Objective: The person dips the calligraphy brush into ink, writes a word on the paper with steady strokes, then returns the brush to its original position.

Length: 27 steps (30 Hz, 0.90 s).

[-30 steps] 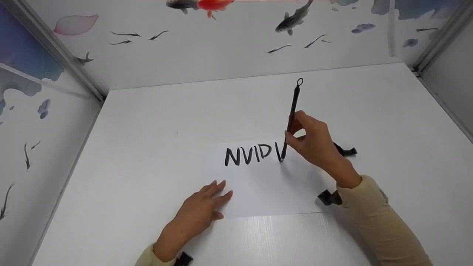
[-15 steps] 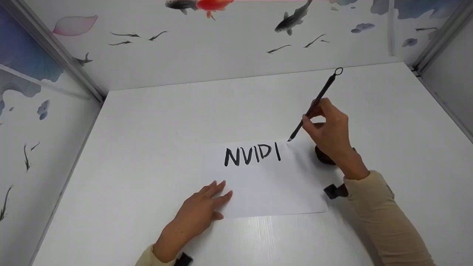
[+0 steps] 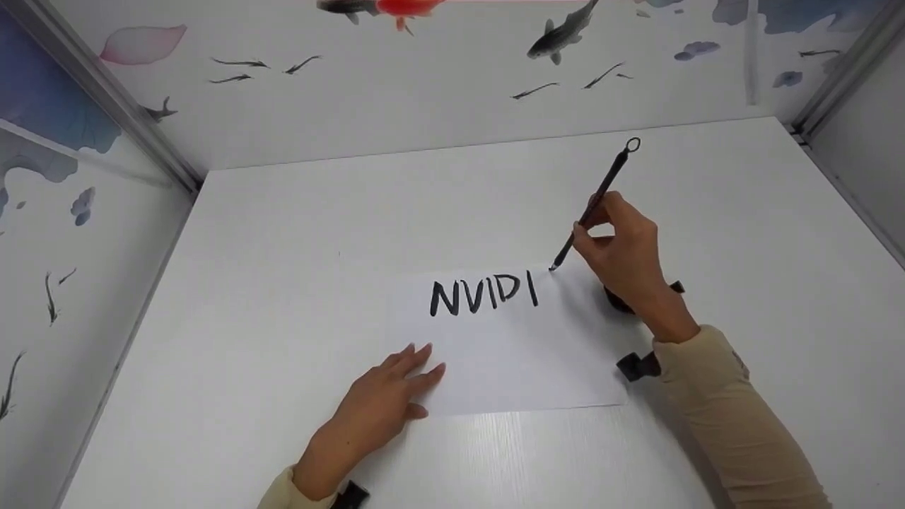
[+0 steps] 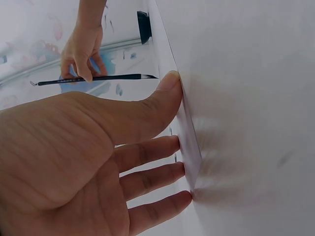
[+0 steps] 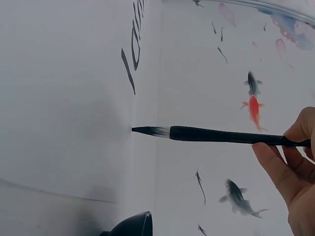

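Note:
My right hand pinches a black writing brush by its handle, leaning back to the right. Its dark, pointed bristles meet the white paper near the top edge, as the right wrist view shows at the brush tip. Just left of the tip stand the black painted letters "NVIDI". My left hand rests on the paper's lower left part with fingers spread. In the left wrist view, its thumb and fingertips touch the sheet by its edge.
A small dark bowl stands right of the paper, partly hidden behind the right wrist in the head view. White panels with painted fish border the white table at the back and left.
The brush has lifted from the foot of the last stroke and moved up and right to the paper's top edge. Its handle now leans further right. The left hand has stayed in place.

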Motion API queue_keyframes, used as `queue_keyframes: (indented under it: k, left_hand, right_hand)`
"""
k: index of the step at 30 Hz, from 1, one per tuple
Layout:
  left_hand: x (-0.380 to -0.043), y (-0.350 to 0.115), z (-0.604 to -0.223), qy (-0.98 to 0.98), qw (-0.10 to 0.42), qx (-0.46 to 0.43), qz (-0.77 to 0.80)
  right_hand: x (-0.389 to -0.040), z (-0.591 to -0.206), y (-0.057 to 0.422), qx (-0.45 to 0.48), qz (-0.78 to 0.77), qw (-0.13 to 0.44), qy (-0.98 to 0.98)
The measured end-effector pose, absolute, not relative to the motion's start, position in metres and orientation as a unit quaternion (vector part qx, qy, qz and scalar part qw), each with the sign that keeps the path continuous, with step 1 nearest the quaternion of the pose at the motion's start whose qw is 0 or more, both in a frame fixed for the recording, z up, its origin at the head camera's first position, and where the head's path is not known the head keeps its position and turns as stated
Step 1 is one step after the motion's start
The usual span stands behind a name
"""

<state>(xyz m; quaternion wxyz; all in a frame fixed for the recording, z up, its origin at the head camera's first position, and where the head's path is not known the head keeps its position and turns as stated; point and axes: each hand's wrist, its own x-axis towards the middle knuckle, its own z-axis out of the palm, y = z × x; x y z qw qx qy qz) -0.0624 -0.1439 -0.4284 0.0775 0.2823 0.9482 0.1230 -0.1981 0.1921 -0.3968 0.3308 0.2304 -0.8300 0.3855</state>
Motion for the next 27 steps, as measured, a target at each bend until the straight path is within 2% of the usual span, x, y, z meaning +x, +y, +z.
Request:
queue_keyframes:
  k: [27]
  left_hand:
    - [-0.0623,-0.1405,-0.4262,0.953,0.097,0.259,0.123]
  right_hand:
    - [-0.1917,-0.3930,0.1856,0.244,0.390,0.266,-0.847]
